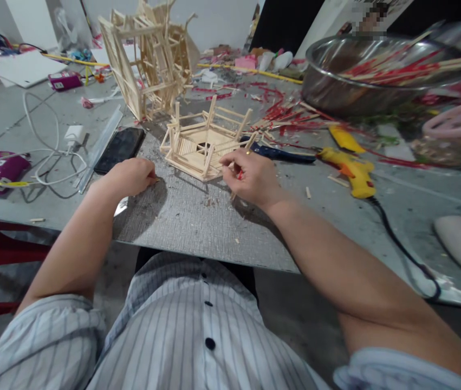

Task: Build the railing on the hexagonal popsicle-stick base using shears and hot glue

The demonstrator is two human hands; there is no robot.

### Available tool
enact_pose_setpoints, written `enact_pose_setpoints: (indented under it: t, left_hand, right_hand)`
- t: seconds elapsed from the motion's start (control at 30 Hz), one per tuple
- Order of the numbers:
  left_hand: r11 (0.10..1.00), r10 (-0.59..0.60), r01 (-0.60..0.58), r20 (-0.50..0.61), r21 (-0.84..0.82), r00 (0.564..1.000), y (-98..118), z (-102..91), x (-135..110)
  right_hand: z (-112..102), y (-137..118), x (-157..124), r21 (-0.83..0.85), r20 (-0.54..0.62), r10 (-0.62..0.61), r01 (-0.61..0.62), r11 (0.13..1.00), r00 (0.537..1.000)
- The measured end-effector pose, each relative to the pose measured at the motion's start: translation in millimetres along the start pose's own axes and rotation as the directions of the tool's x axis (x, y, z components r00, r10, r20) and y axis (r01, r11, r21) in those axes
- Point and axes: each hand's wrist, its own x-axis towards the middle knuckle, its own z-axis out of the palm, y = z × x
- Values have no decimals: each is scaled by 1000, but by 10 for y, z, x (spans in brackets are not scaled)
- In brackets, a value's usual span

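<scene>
A small hexagonal frame of thin wooden sticks (192, 165), with short upright posts and a slatted floor, sits on the grey patterned mat (189, 216). My right hand (250, 173) is at its near right corner, closed around a thin wooden stick (233, 196) whose lower end pokes out below the fingers. A bit of red shows between those fingers. To the left of the frame, my left hand (132, 176) rests on the mat with its fingers curled together. Something small and wood-coloured shows at its fingertips, too small to name.
Behind stands a taller stick structure (149, 65). A yellow glue gun (352, 170) with a black cord and dark-handled pliers (281, 153) lie right. A metal basin (331, 92) holds red-marked sticks. A phone (120, 149) and white cable (57, 122) lie left.
</scene>
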Motion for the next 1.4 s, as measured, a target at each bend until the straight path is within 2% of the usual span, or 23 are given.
enact_pose_setpoints:
  t: [0.2, 0.33, 0.5, 0.67, 0.83, 1.03, 1.1, 1.17, 1.27, 1.4]
  left_hand:
    - [992, 107, -102, 57, -78, 993, 62, -39, -31]
    - [995, 71, -66, 74, -68, 995, 72, -32, -15]
    - [994, 85, -81, 50, -68, 995, 47, -14, -11]
    - [986, 122, -117, 34, -120, 992, 102, -109, -111]
    - [923, 251, -263, -79, -281, 965, 221, -242, -234]
    - [879, 209, -249, -139, -408, 968, 378, -393, -306]
    - [840, 225, -284, -180, -462, 958, 428, -427, -291]
    - [820, 230, -316, -231, -477, 945, 484, -459, -255]
    - [849, 188, -304, -291, -432, 938, 583, -519, -166]
    - [858, 171, -312, -346, -408, 922, 711, -609, 2]
  right_hand:
    - [147, -42, -15, -48, 41, 56, -54, 997, 998]
    - [176, -11, 3, -74, 28, 69, -67, 995, 997]
    - [131, 63, 47, -2, 118, 40, -40, 999, 992]
    - [34, 185, 107, 96, 194, 31, -51, 994, 980]
    - [-61, 313, 146, 163, 262, 40, -85, 983, 964]
    - [-175, 447, 157, 232, 348, 46, -133, 963, 936]
    - [-207, 477, 163, 245, 362, 28, -125, 961, 932]
    - [-227, 497, 173, 251, 357, -3, -92, 964, 934]
    - [-219, 524, 184, 249, 327, -53, -32, 968, 944]
    - [-147, 590, 174, 176, 255, -26, -20, 984, 967]
